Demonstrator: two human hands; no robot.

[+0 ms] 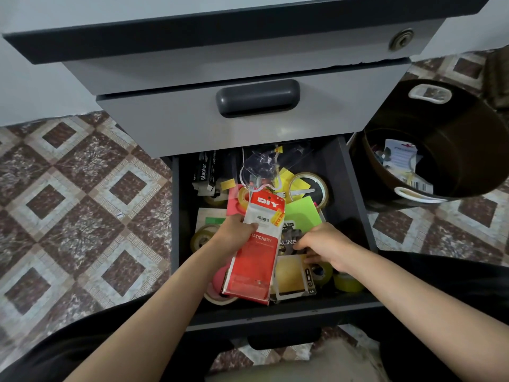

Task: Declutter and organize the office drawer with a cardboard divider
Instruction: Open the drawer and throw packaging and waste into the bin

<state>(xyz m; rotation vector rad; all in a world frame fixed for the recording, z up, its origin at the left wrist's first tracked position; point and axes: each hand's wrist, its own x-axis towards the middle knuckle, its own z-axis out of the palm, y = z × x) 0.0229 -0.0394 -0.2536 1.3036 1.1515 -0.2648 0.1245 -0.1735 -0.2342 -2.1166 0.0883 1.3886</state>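
tiled floor (82, 188), open drawer (355, 188): our left hand (234, 232) grips red stationery pack (256, 260); right hand (325, 244) on battery pack (289, 279), grip unclear.

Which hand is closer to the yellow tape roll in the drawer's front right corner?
Right. The right hand reaches into the clutter just beside the yellow tape roll; the left hand holds the red stationery pack farther left.
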